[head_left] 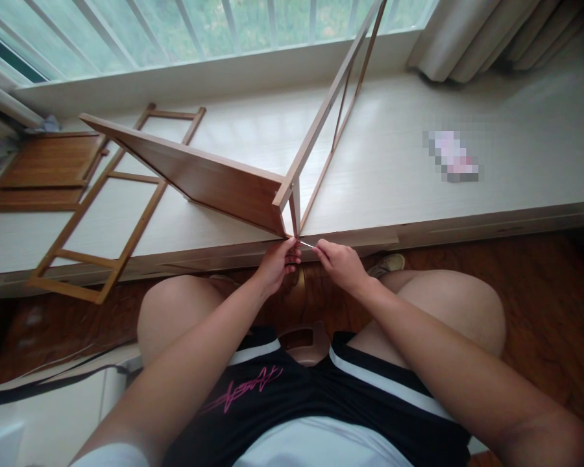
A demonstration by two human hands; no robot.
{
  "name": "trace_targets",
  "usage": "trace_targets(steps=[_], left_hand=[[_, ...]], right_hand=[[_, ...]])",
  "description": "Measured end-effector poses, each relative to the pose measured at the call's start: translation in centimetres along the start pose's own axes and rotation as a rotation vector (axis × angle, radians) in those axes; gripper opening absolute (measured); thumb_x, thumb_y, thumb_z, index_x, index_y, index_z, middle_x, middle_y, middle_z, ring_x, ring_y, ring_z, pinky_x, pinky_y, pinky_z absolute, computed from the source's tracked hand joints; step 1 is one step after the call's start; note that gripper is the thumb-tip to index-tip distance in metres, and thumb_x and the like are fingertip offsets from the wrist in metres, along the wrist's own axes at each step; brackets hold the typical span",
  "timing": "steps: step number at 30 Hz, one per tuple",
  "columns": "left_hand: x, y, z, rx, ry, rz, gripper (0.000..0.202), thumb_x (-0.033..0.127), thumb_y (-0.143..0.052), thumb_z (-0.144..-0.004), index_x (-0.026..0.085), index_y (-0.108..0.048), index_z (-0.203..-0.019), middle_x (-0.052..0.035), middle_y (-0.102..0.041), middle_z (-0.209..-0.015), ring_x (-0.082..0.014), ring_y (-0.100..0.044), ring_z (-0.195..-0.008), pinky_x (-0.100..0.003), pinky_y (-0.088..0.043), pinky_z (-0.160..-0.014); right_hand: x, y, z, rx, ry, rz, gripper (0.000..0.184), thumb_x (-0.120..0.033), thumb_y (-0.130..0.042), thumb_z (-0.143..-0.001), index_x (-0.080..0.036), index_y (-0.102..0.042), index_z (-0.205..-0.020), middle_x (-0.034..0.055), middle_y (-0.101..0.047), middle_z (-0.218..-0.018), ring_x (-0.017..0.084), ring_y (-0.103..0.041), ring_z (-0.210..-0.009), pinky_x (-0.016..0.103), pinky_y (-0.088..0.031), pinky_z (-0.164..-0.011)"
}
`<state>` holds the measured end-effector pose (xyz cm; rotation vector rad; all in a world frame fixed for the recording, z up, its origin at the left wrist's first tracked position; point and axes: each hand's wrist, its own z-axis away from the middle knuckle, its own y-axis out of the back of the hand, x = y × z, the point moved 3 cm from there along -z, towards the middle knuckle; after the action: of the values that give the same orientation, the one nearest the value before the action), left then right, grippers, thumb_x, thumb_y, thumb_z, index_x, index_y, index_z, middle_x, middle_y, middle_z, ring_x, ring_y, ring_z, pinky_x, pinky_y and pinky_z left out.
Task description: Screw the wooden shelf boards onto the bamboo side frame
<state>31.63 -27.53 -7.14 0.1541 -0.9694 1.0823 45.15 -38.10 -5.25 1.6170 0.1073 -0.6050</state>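
My left hand [276, 266] is closed at the lower front corner of a wooden folding frame [316, 133], thumb and fingers pinching there. That frame stands on edge, joined to a flat wooden panel [199, 170] which slants away to the left; a small metal bolt head shows near their joint. Between the fingers of my right hand [339, 263] is a thin metal tool [307, 244], its shaft pointing left to the corner by my left fingertips. Whether it is a hex key or a screwdriver I cannot tell. The tool's tip is hidden at the left fingers.
Everything stands on a long white window ledge [384, 188]. A ladder-like wooden frame [136, 227] lies at left, overhanging the front edge, beside stacked wooden panels [46, 162]. A blurred pink-and-white item [451, 155] lies at right below the curtain [467, 39]. My knees flank the work.
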Motion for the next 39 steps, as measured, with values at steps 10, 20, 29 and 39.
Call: trace_targets(steps=[10,20,29,39], left_hand=[[0.0,0.0,0.1,-0.009,0.004,0.007,0.036,0.049,-0.070,-0.078,0.016,-0.069,-0.091,-0.0006,-0.063,-0.077,-0.0072,-0.057,-0.061,-0.018,-0.036,-0.051],[-0.1,0.1,0.1,-0.011,0.000,0.001,0.036,0.050,-0.070,-0.078,0.017,-0.071,-0.092,-0.0008,-0.064,-0.076,-0.0075,-0.057,-0.061,-0.019,-0.037,-0.051],[0.0,0.0,0.1,-0.014,-0.001,-0.003,0.038,0.050,-0.070,-0.077,0.017,-0.071,-0.095,-0.0010,-0.063,-0.074,-0.0077,-0.057,-0.060,-0.018,-0.035,-0.050],[0.1,-0.1,0.2,-0.007,0.008,0.010,0.035,0.049,-0.070,-0.078,0.017,-0.070,-0.091,-0.0001,-0.062,-0.076,-0.0071,-0.057,-0.060,-0.018,-0.035,-0.049]], right_hand=[[0.0,0.0,0.3,0.024,0.027,-0.028,0.033,-0.041,-0.040,-0.103,-0.022,-0.059,-0.085,0.0048,-0.069,-0.084,0.018,-0.060,-0.072,0.029,-0.024,-0.061],[0.1,-1.6,-0.1,-0.095,-0.246,-0.890,0.040,-0.052,-0.047,-0.095,-0.022,-0.046,-0.069,-0.0018,-0.052,-0.056,0.014,-0.045,-0.053,0.025,-0.034,-0.057],[-0.5,-3.0,-0.1,-0.324,-0.326,-1.188,0.046,-0.066,-0.040,-0.090,-0.023,-0.039,-0.074,-0.0034,-0.051,-0.051,0.010,-0.038,-0.037,0.021,-0.027,-0.036],[0.2,-1.7,-0.4,-0.107,-0.257,-0.967,0.042,-0.054,-0.048,-0.094,-0.022,-0.044,-0.067,-0.0041,-0.049,-0.050,0.011,-0.041,-0.046,0.024,-0.032,-0.050]])
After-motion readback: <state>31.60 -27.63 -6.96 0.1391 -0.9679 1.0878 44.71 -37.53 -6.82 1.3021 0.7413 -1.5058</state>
